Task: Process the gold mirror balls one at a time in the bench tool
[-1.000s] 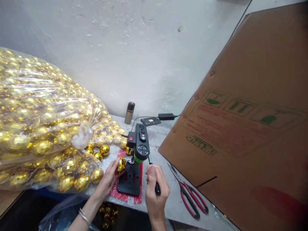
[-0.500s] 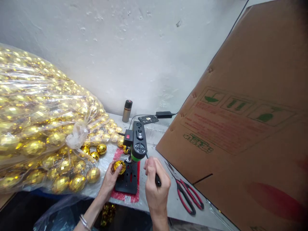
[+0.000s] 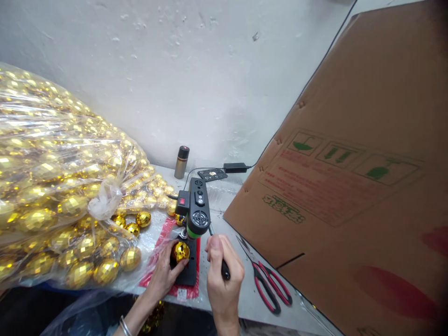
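A shiny gold faceted ball (image 3: 181,252) rests in the fingers of my left hand (image 3: 164,269), over the black base of a small bench drill press (image 3: 199,205). The ball is just below the front of the machine's head. My right hand (image 3: 224,275) is wrapped round the press's lever (image 3: 226,270), whose black grip end sticks out of my fist. Whether the tool tip touches the ball is hidden by the head. Under the base lies a red plastic sheet (image 3: 154,275).
Clear plastic bags (image 3: 105,198) full of gold balls fill the left side, with loose balls (image 3: 143,219) beside them. Red-handled scissors (image 3: 271,287) lie right, by a big cardboard box (image 3: 332,186). Behind stand a bottle (image 3: 181,162), a phone (image 3: 212,174) and a power adapter (image 3: 235,167).
My left hand has moved the gold ball rightward and slightly nearer me, over the base, and its fingers now spread round it. My right hand stays on the lever. The view has shifted slightly.
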`<state>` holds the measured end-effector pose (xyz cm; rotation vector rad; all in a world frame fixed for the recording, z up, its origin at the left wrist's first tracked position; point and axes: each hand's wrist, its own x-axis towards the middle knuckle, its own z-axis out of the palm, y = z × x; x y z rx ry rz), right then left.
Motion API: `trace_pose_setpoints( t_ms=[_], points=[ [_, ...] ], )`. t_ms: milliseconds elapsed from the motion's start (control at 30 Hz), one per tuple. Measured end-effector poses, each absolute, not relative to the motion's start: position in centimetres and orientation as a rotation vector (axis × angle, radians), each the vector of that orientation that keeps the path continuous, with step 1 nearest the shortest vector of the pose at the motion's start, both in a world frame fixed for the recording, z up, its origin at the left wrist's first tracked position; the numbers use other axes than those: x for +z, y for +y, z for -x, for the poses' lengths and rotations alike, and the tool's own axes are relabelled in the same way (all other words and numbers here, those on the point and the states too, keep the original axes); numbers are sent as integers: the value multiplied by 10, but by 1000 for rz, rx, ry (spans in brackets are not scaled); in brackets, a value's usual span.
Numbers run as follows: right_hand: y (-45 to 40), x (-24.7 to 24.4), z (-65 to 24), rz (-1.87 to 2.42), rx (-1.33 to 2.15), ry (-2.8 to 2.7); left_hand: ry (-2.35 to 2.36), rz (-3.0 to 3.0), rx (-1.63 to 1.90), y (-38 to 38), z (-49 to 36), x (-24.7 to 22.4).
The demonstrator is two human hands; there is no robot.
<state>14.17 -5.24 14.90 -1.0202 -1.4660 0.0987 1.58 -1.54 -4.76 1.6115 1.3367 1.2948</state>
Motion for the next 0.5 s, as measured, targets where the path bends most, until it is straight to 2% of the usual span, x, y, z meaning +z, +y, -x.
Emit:
trace_pose_setpoints(
  t_ms=[300, 500],
  points=[
    [-54, 143, -142, 1009, 102, -1483, 1201, -1854, 1156, -12, -8, -36],
    [-57, 140, -145, 987, 98, -1514, 1354, -1899, 1149, -4, -18, -35]
  ],
)
